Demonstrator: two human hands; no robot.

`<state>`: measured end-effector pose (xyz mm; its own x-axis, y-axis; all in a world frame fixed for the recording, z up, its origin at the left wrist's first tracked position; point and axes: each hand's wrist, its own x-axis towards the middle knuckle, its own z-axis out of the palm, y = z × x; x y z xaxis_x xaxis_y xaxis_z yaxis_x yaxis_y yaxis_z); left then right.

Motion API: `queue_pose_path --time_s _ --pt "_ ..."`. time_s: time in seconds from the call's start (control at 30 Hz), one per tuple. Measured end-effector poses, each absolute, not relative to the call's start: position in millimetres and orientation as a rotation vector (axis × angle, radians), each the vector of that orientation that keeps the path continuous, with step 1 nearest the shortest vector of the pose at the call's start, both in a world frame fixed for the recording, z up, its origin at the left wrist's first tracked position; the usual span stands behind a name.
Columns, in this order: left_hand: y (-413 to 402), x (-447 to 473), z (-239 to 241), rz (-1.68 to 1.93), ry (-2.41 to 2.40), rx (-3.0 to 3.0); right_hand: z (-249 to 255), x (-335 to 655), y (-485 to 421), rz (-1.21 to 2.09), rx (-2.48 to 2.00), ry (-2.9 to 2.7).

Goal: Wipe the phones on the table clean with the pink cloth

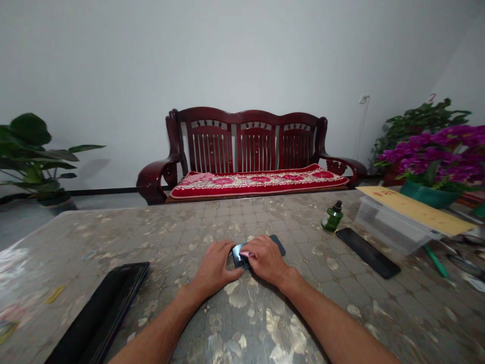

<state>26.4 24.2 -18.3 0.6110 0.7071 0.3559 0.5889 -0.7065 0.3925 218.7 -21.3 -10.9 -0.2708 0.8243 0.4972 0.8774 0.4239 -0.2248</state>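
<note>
A dark phone (278, 243) lies flat on the patterned table (242, 303) in front of me, mostly covered by my hands. My left hand (214, 268) rests at its near left end, fingers curled against the edge. My right hand (265, 259) lies over the phone with its fingers pressed together on a small pink piece (245, 253) held against the screen. What the pink piece is I cannot make out.
A second black phone (368, 252) and a small green bottle (332, 217) lie to the right. Further right stand a clear plastic box (390, 230) under a yellow sheet and purple flowers (439, 151). A black flat case (102, 313) sits near left. A red wooden bench (250, 156) stands behind.
</note>
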Motion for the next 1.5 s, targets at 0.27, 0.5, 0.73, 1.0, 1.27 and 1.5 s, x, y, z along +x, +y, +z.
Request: queue_pose_path --time_s 0.27,0.5,0.73,1.0,1.27,1.5 --pt "23 27 -15 0.693 1.083 2.601 -10 223 -20 -0.144 -1.501 -2.092" --pt "24 27 -16 0.691 1.087 2.600 -10 226 -21 -0.146 -1.500 -2.092" --pt "25 25 -19 0.703 1.067 2.609 -8 227 -21 -0.110 -1.524 -2.092" --pt "25 25 -20 0.694 1.064 2.615 -7 233 -23 -0.128 -1.587 -2.068" --pt "24 26 -17 0.698 1.063 2.616 -4 232 -24 -0.127 -1.597 -2.083" --pt "24 26 -17 0.699 1.067 2.609 -3 237 -23 -0.150 -1.652 -2.066"
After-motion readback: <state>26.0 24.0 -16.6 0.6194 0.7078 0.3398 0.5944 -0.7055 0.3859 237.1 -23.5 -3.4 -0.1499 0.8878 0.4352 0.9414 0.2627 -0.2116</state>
